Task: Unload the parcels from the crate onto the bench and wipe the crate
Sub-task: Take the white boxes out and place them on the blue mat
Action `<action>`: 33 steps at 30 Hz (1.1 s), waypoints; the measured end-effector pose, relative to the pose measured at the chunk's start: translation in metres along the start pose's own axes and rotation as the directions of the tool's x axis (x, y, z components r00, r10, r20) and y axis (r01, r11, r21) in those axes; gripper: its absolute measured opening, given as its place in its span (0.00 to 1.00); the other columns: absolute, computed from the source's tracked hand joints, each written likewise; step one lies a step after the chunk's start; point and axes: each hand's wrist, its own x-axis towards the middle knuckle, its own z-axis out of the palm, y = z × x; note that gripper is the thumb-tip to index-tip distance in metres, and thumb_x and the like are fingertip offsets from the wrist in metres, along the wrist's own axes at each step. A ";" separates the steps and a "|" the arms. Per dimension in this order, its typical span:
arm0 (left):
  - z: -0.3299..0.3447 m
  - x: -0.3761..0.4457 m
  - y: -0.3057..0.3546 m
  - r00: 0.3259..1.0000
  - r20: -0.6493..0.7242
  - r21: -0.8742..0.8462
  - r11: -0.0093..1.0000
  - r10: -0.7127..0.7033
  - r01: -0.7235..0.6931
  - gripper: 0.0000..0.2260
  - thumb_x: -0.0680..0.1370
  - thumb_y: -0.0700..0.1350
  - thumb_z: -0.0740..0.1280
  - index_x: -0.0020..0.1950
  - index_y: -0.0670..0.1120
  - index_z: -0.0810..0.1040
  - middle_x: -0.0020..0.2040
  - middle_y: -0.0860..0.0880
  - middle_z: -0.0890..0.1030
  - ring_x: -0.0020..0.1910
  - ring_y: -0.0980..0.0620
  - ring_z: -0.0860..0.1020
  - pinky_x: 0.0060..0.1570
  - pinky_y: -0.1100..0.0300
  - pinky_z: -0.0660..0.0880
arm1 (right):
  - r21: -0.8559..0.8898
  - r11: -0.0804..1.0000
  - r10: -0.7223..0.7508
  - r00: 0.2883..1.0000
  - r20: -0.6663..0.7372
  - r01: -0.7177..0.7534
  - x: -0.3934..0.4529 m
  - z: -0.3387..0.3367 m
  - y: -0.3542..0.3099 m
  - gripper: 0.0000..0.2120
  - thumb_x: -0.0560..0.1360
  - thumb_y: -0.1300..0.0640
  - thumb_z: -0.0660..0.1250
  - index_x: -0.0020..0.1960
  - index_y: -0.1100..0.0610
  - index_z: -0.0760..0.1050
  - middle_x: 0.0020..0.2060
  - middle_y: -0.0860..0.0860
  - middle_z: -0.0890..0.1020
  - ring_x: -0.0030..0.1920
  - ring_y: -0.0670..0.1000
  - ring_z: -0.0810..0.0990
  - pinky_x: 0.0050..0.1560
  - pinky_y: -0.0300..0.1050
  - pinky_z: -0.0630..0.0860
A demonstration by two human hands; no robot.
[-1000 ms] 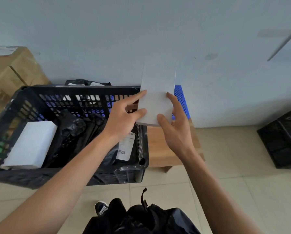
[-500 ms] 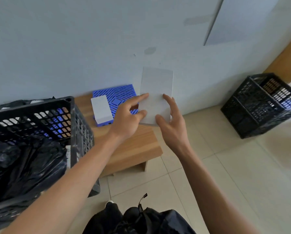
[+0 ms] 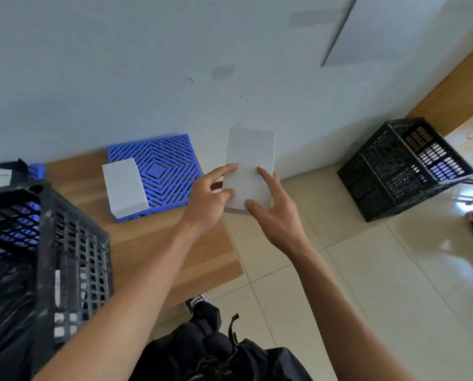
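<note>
A: Surface and room?
B: Wooden counter (image 3: 158, 243) at centre left, low against a pale wall (image 3: 120, 64). Beige floor tiles (image 3: 367, 284) across the lower right. Wooden door frame (image 3: 455, 86) at the upper right edge.

A: On the counter?
B: Blue grid (image 3: 164, 169) lying flat at the back, touching the wall. White box (image 3: 124, 187) resting on the grid's left part.

A: Crates?
B: Black crate (image 3: 65, 243) at the left edge, beside the counter, holding black bags (image 3: 1, 298). Second crate (image 3: 403, 166) at the right, on the floor, well apart from the counter.

A: The parcel in hand?
B: Flat white parcel (image 3: 250, 163), plain, rectangular, held upright in the centre of the frame, in the air just past the counter's right end, in front of the wall.

A: Hands?
B: Left hand (image 3: 208, 200) on the parcel's left edge, fingers (image 3: 227, 169) pinching the face near the lower corner. Right hand (image 3: 276, 213) on the lower right, fingers spread, tips pressing the face, thumb at the bottom edge. Hard to tell how far the right thumb wraps under.

A: Anything lower down?
B: Dark clothing (image 3: 216, 353) at the bottom centre, a shoe (image 3: 195, 301) on the tiles just above.
</note>
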 end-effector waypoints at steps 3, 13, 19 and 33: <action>-0.003 0.039 -0.005 0.998 -0.014 -0.008 0.998 -0.068 0.068 0.24 0.77 0.34 0.68 0.67 0.56 0.81 0.47 0.67 0.83 0.46 0.66 0.81 0.40 0.71 0.76 | -0.036 0.999 0.037 0.999 0.015 -0.036 0.036 0.008 0.004 0.32 0.77 0.54 0.70 0.77 0.37 0.64 0.80 0.47 0.62 0.75 0.44 0.67 0.71 0.51 0.72; -0.022 0.115 -0.037 0.989 -0.033 -0.048 0.989 -0.143 0.141 0.25 0.77 0.34 0.68 0.69 0.56 0.78 0.59 0.63 0.78 0.51 0.69 0.78 0.48 0.62 0.81 | -0.097 0.990 0.118 0.984 0.133 -0.106 0.128 0.033 0.009 0.33 0.77 0.55 0.71 0.78 0.40 0.64 0.80 0.48 0.61 0.75 0.34 0.59 0.70 0.37 0.65; -0.047 0.128 -0.078 0.965 -0.127 -0.034 0.974 -0.228 0.226 0.25 0.77 0.35 0.69 0.71 0.56 0.76 0.66 0.58 0.75 0.60 0.64 0.76 0.57 0.63 0.78 | -0.111 0.988 0.141 0.940 0.310 -0.112 0.169 0.070 0.029 0.34 0.76 0.58 0.72 0.78 0.42 0.65 0.80 0.49 0.61 0.71 0.26 0.52 0.67 0.28 0.59; -0.097 0.125 -0.158 0.881 -0.316 0.324 0.833 -0.352 0.449 0.26 0.81 0.40 0.68 0.79 0.48 0.67 0.76 0.49 0.71 0.73 0.50 0.69 0.68 0.60 0.66 | -0.068 0.994 0.113 0.826 0.553 -0.090 0.220 0.190 0.093 0.31 0.76 0.66 0.70 0.78 0.56 0.67 0.73 0.44 0.65 0.59 0.17 0.59 0.53 0.14 0.60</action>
